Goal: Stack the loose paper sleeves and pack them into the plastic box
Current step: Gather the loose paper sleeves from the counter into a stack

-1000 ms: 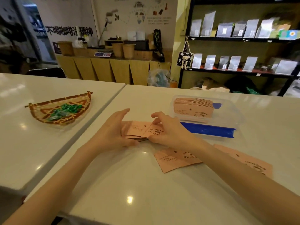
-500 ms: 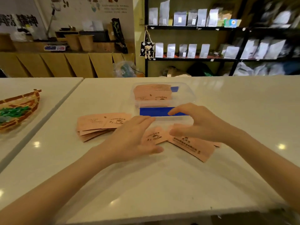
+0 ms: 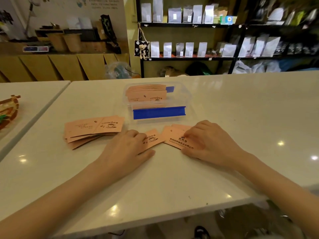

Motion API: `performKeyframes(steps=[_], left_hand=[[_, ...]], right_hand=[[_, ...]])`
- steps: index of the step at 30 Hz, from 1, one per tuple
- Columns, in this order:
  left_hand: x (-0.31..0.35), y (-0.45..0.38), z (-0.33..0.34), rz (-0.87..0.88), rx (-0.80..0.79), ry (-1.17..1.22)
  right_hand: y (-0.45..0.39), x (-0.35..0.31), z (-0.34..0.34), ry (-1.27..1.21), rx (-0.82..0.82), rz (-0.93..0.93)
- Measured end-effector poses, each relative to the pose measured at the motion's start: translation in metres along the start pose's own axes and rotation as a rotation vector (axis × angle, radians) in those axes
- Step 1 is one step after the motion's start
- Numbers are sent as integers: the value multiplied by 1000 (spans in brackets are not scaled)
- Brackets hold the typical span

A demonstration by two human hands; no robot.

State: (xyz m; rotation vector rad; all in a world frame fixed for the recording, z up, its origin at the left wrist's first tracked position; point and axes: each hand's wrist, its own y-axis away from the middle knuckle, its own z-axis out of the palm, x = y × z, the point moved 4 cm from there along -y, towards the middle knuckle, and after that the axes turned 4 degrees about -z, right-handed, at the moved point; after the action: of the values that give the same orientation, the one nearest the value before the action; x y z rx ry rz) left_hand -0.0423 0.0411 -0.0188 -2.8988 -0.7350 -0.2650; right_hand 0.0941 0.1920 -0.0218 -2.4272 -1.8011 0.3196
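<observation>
Right hand [image 3: 209, 144] grip has dropped flat onto loose sleeves [image 3: 177, 139].

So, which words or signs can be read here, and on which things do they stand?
"COFFEE", with a cup drawing: top sleeve of the loose stack.
"COFFEE": front sleeve in the plastic box.
Sleeve under the left hand: cup drawing, word partly covered.
Sleeve under the right hand: Chinese print, too blurred.
Wall poster, shelf bags: unreadable.

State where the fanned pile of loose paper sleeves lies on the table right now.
In the head view the fanned pile of sleeves lies flat on the white table, left of centre, just left of the clear plastic box and beyond the left hand, untouched.
</observation>
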Motion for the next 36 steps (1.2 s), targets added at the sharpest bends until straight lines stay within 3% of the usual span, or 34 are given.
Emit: performKeyframes(steps=[10, 17, 23, 30, 36], left_hand=[[-3, 1, -30, -88, 83, 274], [-34, 5, -72, -157, 201, 199], [-82, -3, -76, -298, 165, 248], [-101, -17, -61, -310, 121, 241], [-122, -5, -51, -338, 151, 328]], right_hand=[[-11, 1, -27, -84, 117, 19], [-46, -18, -43, -135, 229, 13], [-88, -48, -46, -446, 342, 8], [-130, -103, -21, -498, 265, -139], [-141, -129, 5, -346, 175, -227]])
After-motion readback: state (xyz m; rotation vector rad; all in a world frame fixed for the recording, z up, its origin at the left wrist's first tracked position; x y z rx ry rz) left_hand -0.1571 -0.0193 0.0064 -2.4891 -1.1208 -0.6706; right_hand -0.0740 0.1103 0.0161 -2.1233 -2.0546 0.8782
